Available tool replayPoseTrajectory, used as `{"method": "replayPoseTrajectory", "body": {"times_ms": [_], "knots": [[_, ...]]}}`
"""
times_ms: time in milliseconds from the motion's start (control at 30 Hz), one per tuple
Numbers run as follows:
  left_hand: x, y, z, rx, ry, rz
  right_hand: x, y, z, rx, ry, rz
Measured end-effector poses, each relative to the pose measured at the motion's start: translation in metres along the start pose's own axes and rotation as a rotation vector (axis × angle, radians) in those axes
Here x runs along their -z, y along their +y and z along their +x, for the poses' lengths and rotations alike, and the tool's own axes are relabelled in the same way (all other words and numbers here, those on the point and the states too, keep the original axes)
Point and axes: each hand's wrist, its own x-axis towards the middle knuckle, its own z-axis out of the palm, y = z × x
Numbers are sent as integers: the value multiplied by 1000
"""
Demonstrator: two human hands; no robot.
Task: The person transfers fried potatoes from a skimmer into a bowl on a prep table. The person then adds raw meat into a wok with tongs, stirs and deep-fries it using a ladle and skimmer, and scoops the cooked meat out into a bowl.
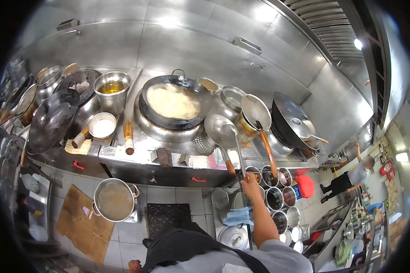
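My right hand (pixel 252 185) reaches forward past the counter's front edge, its fingers closed around a long metal-handled utensil (pixel 239 152). The utensil's upper end overlaps a perforated skimmer (pixel 219 131) with a wooden grip, so its head is hard to make out. Just right of the hand lies the orange-brown handle of a round mesh strainer (pixel 256 110), which rests on a pot. Ahead, a black wok (pixel 200 98) on the burner holds pale, foaming liquid. My left hand (pixel 135 266) shows only in part at the bottom edge, low by my side; its fingers are unclear.
A pot of cloudy liquid (pixel 114 200) stands low at left, beside cardboard (pixel 79 223) on the floor. Several metal containers (pixel 274 198) crowd the right. An oil pot (pixel 112 98) and bamboo brush (pixel 128 135) are on the counter. Another person (pixel 355 175) stands far right.
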Motion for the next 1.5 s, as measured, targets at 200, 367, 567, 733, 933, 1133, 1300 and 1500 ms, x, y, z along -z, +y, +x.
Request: {"method": "replayPoseTrajectory", "body": {"times_ms": [200,367,567,733,933,1133,1300,1500], "knots": [[8,29,12,-51,37,-152,84,-83,17,-786,-527,790],[17,72,17,-172,74,-274,129,-116,-19,-805,-516,1067],[9,83,14,-165,101,-215,37,-118,-65,-644,-573,977],[6,71,9,-102,114,-167,46,-131,-84,-727,-526,1021],[9,39,6,-38,-13,-221,78,-126,-88,-792,-440,1105],[6,24,-2,-35,1,-55,16,-67,-49,-203,-61,380],[3,37,5,-126,76,-150,19,-61,-12,-444,-378,156],[0,52,11,-177,66,-143,-28,-21,-41,-962,-330,1100]]}}
